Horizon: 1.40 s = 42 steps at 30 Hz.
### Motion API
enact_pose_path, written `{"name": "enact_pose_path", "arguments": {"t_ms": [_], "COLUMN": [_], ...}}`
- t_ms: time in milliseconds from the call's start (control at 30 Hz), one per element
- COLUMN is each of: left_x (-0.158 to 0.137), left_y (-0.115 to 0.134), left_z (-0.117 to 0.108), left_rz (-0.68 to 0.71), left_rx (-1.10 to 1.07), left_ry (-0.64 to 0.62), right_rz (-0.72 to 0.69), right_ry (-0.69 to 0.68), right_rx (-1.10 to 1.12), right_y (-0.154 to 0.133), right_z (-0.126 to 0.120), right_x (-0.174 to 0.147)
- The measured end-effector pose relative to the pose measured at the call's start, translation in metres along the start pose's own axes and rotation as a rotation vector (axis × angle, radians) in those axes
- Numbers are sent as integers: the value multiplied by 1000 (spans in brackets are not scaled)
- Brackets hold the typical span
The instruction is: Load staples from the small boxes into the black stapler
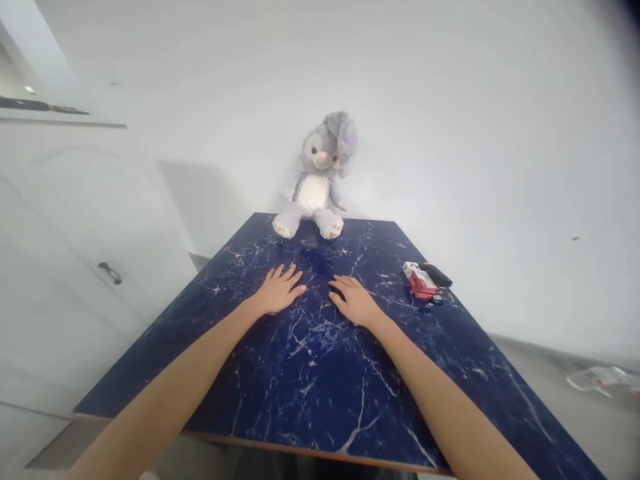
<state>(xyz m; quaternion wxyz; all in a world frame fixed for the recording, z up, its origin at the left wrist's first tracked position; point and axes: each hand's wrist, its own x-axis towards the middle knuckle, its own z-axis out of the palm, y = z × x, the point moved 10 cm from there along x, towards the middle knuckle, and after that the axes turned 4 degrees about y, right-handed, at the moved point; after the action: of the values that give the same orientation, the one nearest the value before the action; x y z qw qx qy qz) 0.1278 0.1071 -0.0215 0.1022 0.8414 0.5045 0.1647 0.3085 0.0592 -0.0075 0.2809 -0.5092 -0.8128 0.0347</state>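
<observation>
- The table [320, 407] is standing under both hands, its far edge running close to the wall [470, 127]; a hard push could be shifting it, though its footing is not showing.
- Its top is looking glossy and deep blue, with white marble-like veins branching across it and a brownish strip lining the near edge; a surface this smooth may be offering small things little hold.
- The left hand [281, 291] is resting palm down on the tabletop, fingers spread, gripping nothing.
- The right hand [354, 301] is lying palm down beside it, apart from it, fingers slightly bent, also holding nothing.
- Ahead of both, a grey plush toy [313, 192] is sitting at the far edge, feet toward the hands, head tilting and one ear flopping over; its soft, top-heavy build could be letting it slump if the table is jolting.
- To the right, a red-and-white box [420, 281] is lying beside a black item [438, 275] near the side edge; a wide sweep of the right arm could be knocking either off.
- Farther out, clear plastic [603, 379] is lying on the floor.
</observation>
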Motion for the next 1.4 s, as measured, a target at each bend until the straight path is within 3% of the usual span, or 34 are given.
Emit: {"name": "enact_pose_path", "arguments": {"t_ms": [1200,1400], "left_x": [0,-11], "left_y": [2,21], "left_z": [3,-10], "left_rz": [44,55], "left_rx": [182,157], "left_ry": [19,141], "right_rz": [-56,19], "right_ry": [2,49], "right_rx": [-81,-50], "right_y": [2,6], "right_z": [1,-5], "right_x": [-6,-7]}}
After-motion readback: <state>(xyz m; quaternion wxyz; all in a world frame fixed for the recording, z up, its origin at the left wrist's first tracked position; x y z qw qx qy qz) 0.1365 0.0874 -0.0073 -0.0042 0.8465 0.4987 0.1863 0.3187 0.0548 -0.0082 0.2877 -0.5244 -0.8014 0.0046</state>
